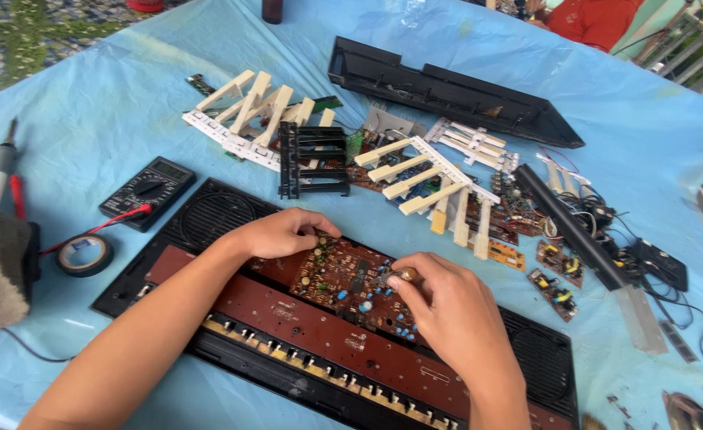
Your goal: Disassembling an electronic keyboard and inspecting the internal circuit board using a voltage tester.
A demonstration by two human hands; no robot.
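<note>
Currently the opened keyboard chassis (208, 219) lies across the blue table cover (88, 103), with its long brown key-contact board (319, 334) exposed along the near edge. On the chassis middle rests the smaller component board (343, 279), the part being worked. The left hand (283, 232) presses on the board's upper left edge, fingers curled together on it. The right hand (447, 306) pinches a small metal-tipped tool (405, 275) over the board's right half; what the tip engages cannot be told. To do this step well, keep the left hand's pressure flat so the board does not rock, and hold the tool upright. Loose key sets (427, 179) and the multimeter (148, 191) lie well apart.
</note>
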